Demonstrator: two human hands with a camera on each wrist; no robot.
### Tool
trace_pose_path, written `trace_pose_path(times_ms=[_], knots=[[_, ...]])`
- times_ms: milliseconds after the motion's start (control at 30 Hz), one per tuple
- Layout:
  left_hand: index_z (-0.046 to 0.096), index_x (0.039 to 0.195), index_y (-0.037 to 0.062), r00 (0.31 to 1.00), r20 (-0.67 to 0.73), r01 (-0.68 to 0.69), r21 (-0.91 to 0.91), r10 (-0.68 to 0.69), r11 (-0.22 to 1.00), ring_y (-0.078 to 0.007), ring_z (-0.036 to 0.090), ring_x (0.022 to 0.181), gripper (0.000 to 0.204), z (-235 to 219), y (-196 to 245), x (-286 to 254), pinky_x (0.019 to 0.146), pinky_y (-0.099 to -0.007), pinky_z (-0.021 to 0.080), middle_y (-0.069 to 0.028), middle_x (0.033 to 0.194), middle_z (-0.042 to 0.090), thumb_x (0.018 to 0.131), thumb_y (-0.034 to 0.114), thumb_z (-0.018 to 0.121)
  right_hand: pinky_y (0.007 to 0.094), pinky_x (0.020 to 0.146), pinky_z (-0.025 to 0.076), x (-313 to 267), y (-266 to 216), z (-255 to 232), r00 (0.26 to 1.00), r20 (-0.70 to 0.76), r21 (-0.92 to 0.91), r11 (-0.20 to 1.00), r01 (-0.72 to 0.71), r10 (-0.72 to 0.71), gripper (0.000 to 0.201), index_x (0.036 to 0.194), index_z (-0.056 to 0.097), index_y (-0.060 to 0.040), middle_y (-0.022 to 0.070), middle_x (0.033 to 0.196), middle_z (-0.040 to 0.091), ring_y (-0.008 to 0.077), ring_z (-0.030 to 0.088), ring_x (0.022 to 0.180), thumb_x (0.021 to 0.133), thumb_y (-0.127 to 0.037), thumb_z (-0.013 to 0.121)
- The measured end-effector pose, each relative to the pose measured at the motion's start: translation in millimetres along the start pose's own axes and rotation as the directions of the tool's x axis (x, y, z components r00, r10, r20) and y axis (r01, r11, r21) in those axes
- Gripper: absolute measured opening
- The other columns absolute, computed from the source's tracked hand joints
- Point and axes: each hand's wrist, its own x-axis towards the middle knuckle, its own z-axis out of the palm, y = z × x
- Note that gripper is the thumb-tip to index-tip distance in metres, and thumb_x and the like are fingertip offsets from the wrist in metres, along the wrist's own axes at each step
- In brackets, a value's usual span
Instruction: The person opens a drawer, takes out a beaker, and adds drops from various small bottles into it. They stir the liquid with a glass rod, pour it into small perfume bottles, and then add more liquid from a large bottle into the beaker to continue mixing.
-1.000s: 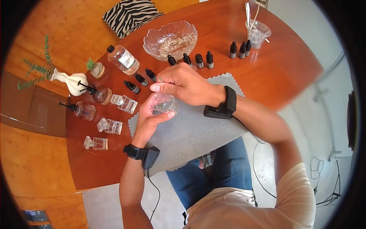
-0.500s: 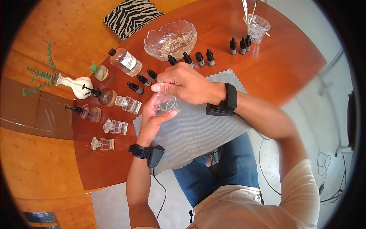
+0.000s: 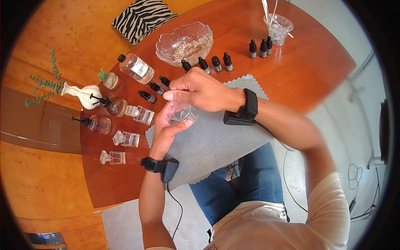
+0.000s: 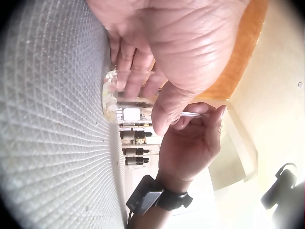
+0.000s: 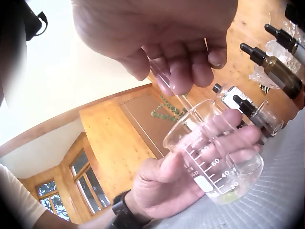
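Beaker (image 5: 213,163), gripped by fingers of left hand (image 3: 166,130); partly inside beaker, rod (image 5: 184,101), pinched by fingers of right hand (image 3: 204,92); beyond beaker, bottles (image 3: 227,62).

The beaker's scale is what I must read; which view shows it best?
The right wrist view: the beaker appears large, its 60 and 40 readable. The left wrist view shows it sideways, partly behind the left hand; the head view shows it small.
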Motion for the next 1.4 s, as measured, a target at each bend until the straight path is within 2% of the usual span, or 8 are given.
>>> trace_pose_path(times_ms=[100, 500, 600, 700, 800, 1200, 1300, 1400], knots=[[0.058, 0.135, -0.0019, 1.000, 0.014, 0.002, 0.004, -0.002, 1.000, -0.0228, 0.058, 0.124, 0.067, -1.0, -0.2, 0.2, 0.106, -0.0374, 0.047, -0.0124, 0.126, 0.065, 0.079, 0.022, 0.087, 0.0447, 0.055, 0.040, 1.1, 6.1, 1.2, 0.999, 0.006, -0.065, 0.997, 0.032, -0.031, 0.039, 0.078, 0.068, 0.0043, 0.0226, 0.061, 0.053, 0.0384, 0.053, 0.055, 0.099, -0.028, 0.068], [0.056, 0.137, -0.0011, 0.999, 0.034, 0.009, 0.033, -0.010, 0.999, -0.0238, 0.058, 0.127, 0.068, -3.2, -0.6, 0.8, 0.109, -0.0385, 0.046, -0.0134, 0.128, 0.065, 0.080, 0.021, 0.086, 0.0429, 0.055, 0.040, -0.1, 2.6, 0.1, 0.999, 0.020, 0.073, 0.996, -0.050, 0.048, 0.039, 0.078, 0.067, 0.0048, 0.0207, 0.062, 0.055, 0.0344, 0.049, 0.053, 0.100, -0.027, 0.068], [0.057, 0.137, -0.0007, 1.000, 0.017, -0.003, 0.000, 0.003, 1.000, -0.0235, 0.058, 0.126, 0.067, -0.4, -0.3, 0.6, 0.109, -0.0386, 0.045, -0.0125, 0.128, 0.065, 0.080, 0.021, 0.086, 0.0430, 0.055, 0.041, -0.4, 3.8, 3.2, 0.999, -0.053, 0.016, 1.000, -0.009, 0.010, 0.037, 0.080, 0.069, 0.0044, 0.0208, 0.062, 0.056, 0.0345, 0.052, 0.054, 0.099, -0.027, 0.068], [0.057, 0.135, -0.0005, 1.000, 0.005, -0.003, -0.005, 0.003, 1.000, -0.0229, 0.058, 0.126, 0.066, -0.5, -1.3, 0.6, 0.108, -0.0377, 0.046, -0.0114, 0.128, 0.065, 0.080, 0.020, 0.086, 0.0426, 0.055, 0.042, 0.7, 4.8, -1.6, 0.999, 0.038, -0.066, 0.998, -0.024, 0.027, 0.035, 0.082, 0.071, 0.0037, 0.0206, 0.062, 0.057, 0.0349, 0.053, 0.055, 0.099, -0.027, 0.068], [0.058, 0.135, -0.0004, 1.000, 0.014, -0.013, -0.003, 0.013, 1.000, -0.0228, 0.058, 0.125, 0.065, -0.4, 0.0, 0.7, 0.107, -0.0374, 0.047, -0.0115, 0.127, 0.065, 0.080, 0.020, 0.086, 0.0385, 0.052, 0.033, -1.5, 0.8, 2.8, 1.000, -0.031, 0.058, 0.998, -0.002, 0.004, 0.048, 0.071, 0.056, 0.0044, 0.0136, 0.057, 0.043, 0.0211, 0.035, 0.053, 0.103, -0.031, 0.065], [0.056, 0.138, -0.0011, 0.999, 0.036, -0.007, -0.009, 0.007, 1.000, -0.0234, 0.059, 0.125, 0.070, -0.1, 0.5, 1.9, 0.108, -0.0381, 0.046, -0.0128, 0.126, 0.065, 0.079, 0.023, 0.087, 0.0401, 0.052, 0.033, -0.7, 7.0, 5.5, 0.996, -0.027, -0.084, 0.993, 0.082, -0.085, 0.050, 0.071, 0.054, 0.0041, 0.0160, 0.060, 0.046, 0.0257, 0.038, 0.052, 0.103, -0.032, 0.065], [0.055, 0.140, -0.0016, 1.000, 0.005, -0.001, 0.008, 0.001, 1.000, -0.0242, 0.058, 0.125, 0.073, -0.8, -1.3, 0.9, 0.109, -0.0389, 0.045, -0.0138, 0.127, 0.065, 0.079, 0.023, 0.087, 0.0403, 0.051, 0.033, -1.6, 2.3, 1.0, 0.999, 0.039, -0.038, 0.999, 0.015, -0.014, 0.050, 0.071, 0.055, 0.0038, 0.0160, 0.059, 0.046, 0.0263, 0.040, 0.051, 0.103, -0.033, 0.064], [0.054, 0.142, -0.0014, 0.999, 0.030, -0.017, 0.012, 0.017, 1.000, -0.0249, 0.058, 0.126, 0.075, -2.2, -2.6, 2.2, 0.109, -0.0393, 0.046, -0.0149, 0.128, 0.065, 0.079, 0.022, 0.087, 0.0403, 0.051, 0.033, -2.0, 3.9, 6.0, 0.998, -0.029, -0.043, 0.998, 0.055, -0.057, 0.049, 0.071, 0.057, 0.0037, 0.0154, 0.058, 0.046, 0.0263, 0.039, 0.050, 0.103, -0.033, 0.064]])
